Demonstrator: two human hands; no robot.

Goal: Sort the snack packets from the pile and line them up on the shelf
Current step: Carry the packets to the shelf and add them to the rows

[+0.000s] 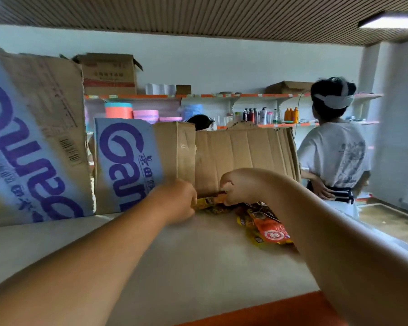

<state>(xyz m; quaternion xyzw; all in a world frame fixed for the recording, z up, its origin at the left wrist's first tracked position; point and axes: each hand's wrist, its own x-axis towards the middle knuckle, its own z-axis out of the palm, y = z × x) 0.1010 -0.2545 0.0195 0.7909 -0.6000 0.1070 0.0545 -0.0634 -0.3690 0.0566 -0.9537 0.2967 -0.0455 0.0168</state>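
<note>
Both hands pinch one yellow-orange snack packet (210, 199) between them, the left hand (176, 201) curled on its left end and the right hand (236, 187) on its right. Just under the right hand lies the pile (266, 225) on the shelf (198, 267); cardboard boxes (243, 156) stand just beyond both hands.
</note>
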